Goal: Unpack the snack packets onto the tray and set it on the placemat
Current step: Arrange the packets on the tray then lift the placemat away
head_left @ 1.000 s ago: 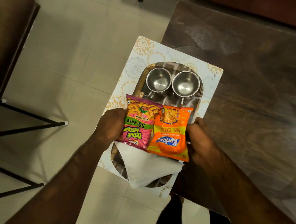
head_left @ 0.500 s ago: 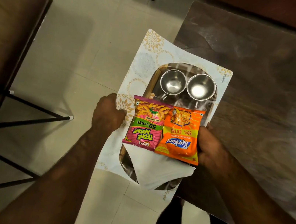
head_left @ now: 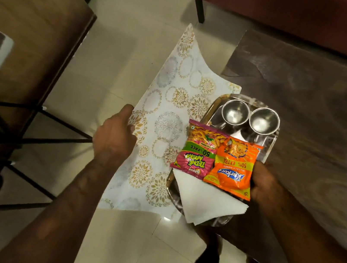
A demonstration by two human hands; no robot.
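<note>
A steel tray carries a pink snack packet, an orange snack packet, a folded white napkin and two steel cups. My right hand grips the tray's right edge beside the orange packet. A white placemat with gold flower prints sticks out to the left of the tray, mostly over the floor. My left hand holds the placemat's left edge. The tray lies partly on the placemat's right side at the corner of the dark table.
A wooden table with black metal legs stands on the left. A dark red sofa runs along the back. Pale floor tiles lie between the two tables.
My left hand left the tray's left side and pulled the placemat out to the left. The tray shifted right relative to the mat, with my right hand still on its edge.
</note>
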